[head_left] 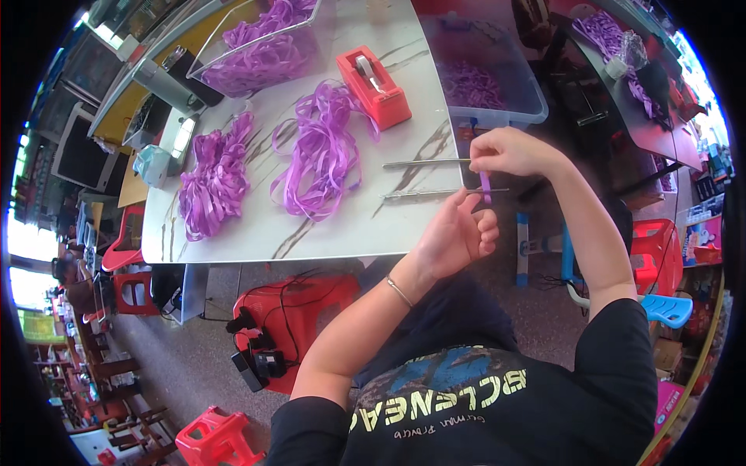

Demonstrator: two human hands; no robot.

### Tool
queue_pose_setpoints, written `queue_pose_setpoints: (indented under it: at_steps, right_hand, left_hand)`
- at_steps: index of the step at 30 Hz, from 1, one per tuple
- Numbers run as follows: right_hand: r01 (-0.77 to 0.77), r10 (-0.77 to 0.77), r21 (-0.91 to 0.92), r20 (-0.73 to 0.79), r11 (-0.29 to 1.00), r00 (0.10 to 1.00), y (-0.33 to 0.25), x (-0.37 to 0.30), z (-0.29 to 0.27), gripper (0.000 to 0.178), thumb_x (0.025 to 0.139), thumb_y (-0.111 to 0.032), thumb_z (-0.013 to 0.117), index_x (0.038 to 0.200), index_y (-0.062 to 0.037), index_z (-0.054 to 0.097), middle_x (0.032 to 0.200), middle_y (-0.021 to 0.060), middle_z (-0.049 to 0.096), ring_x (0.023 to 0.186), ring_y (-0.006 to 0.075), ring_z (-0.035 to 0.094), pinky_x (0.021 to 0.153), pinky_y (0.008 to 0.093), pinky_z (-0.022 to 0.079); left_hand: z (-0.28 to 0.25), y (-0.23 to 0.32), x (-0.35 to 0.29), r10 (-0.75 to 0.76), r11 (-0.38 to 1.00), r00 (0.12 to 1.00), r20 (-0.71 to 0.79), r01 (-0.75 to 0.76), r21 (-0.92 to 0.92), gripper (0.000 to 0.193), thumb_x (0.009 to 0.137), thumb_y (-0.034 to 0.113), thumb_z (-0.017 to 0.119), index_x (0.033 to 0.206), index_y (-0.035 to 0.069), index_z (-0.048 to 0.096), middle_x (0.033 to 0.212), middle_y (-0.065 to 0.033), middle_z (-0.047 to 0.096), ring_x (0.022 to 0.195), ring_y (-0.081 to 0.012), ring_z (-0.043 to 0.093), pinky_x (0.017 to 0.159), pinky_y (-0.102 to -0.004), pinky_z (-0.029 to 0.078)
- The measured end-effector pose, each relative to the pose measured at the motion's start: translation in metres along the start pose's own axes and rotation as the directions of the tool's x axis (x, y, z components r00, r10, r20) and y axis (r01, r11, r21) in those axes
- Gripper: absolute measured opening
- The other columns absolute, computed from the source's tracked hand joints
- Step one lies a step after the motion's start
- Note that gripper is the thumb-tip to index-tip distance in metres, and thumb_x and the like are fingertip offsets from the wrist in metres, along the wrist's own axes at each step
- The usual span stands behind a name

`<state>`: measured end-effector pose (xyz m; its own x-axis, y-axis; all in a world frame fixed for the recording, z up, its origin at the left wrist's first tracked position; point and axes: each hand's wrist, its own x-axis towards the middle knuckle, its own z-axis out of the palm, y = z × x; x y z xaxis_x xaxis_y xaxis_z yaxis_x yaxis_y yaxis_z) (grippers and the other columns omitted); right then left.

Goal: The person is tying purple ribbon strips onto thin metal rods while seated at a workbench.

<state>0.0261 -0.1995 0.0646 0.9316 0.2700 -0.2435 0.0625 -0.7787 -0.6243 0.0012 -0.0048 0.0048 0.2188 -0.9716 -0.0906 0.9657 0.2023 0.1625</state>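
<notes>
Purple ribbon strip (486, 186) is at two metal rods (423, 163), just past the right edge of the marbled table (365, 233). I judge it light, soft and slightly slippery, best taken flat, near its end. My right hand (505, 153) is pinched closed at its upper part; my left hand (453, 239) is half curled below, and whether it holds anything I cannot tell. Red tape dispenser (386, 107) stands near the right edge; red stool (322, 299) is beyond the near edge.
</notes>
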Motion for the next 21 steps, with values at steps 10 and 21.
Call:
queue_pose_setpoints:
  at_steps: [10,21]
  right_hand:
    - [-0.140,0.133,-0.306,-0.041,0.942,0.990,-0.014,-0.015,0.002,0.022,0.075,-0.027,0.062,0.078,-0.0057,0.062,0.073,0.0082,0.063,0.071,0.0236,0.060,0.064,0.0338,0.044]
    - [-0.298,0.216,-0.343,-0.256,0.891,0.942,-0.011,-0.023,0.015,0.026,0.071,-0.034,0.066,0.067,-0.0081,0.063,0.065,0.0061,0.062,0.066,0.0218,0.061,0.060,0.0335,0.045]
  left_hand:
    - [-0.001,-0.001,-0.001,0.006,1.000,1.000,-0.018,-0.006,0.016,0.033,0.093,0.043,0.034,0.105,0.012,0.035,0.069,-0.0017,0.038,0.065,-0.0146,0.041,0.061,-0.0270,0.037]
    - [0.000,0.001,-0.001,0.008,0.999,1.000,-0.026,-0.007,0.031,0.035,0.093,0.041,0.033,0.111,0.011,0.031,0.068,-0.0019,0.037,0.065,-0.0149,0.040,0.061,-0.0270,0.037]
